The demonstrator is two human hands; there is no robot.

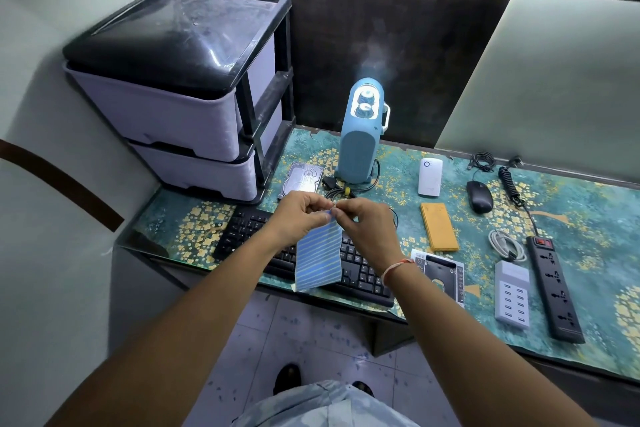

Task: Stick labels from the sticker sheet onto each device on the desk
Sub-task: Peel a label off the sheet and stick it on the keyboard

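Note:
A blue striped sticker sheet (318, 260) hangs in the air over the black keyboard (360, 270). My left hand (301, 215) pinches its top edge. My right hand (363, 225) pinches the same top corner, fingertips touching the left hand's. On the desk lie a hard drive (302, 180), a blue humidifier (360, 135) giving off mist, a white plug-in device (430, 177), a black mouse (479, 197), a yellow power bank (439, 227), a boxed drive case (445, 276), a white USB charging hub (512, 293) and a black power strip (554, 291).
A purple drawer unit (180, 104) with a black top stands at the desk's left end. Coiled cables (505, 244) lie between the power bank and the power strip. The desk has a teal patterned cover (588, 218). Tiled floor and my shoes show below.

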